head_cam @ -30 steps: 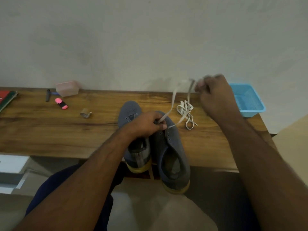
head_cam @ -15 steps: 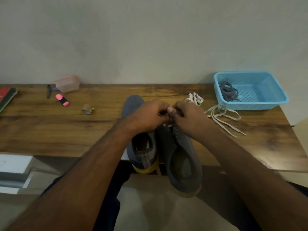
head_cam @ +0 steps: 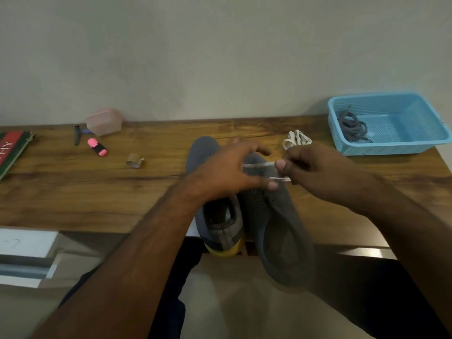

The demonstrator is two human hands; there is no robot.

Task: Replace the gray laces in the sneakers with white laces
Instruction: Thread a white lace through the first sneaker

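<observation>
White lace (head_cam: 259, 164) pinched by right hand (head_cam: 315, 167).

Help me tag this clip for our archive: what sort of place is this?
Probably a home or office desk against a plain wall. The wooden desk holds a highlighter, a book and a blue basket, not workshop gear.

It looked like a home study or small office corner — a wood-grain counter (head_cam: 73, 192) stood against a bare plastered wall (head_cam: 220, 57), with desk clutter on it: a pink highlighter (head_cam: 97, 147), a dark pen (head_cam: 76, 135), a book (head_cam: 12, 152), a small tape roll (head_cam: 134, 160) and a blue plastic basket (head_cam: 415, 148) — nothing industrial
</observation>
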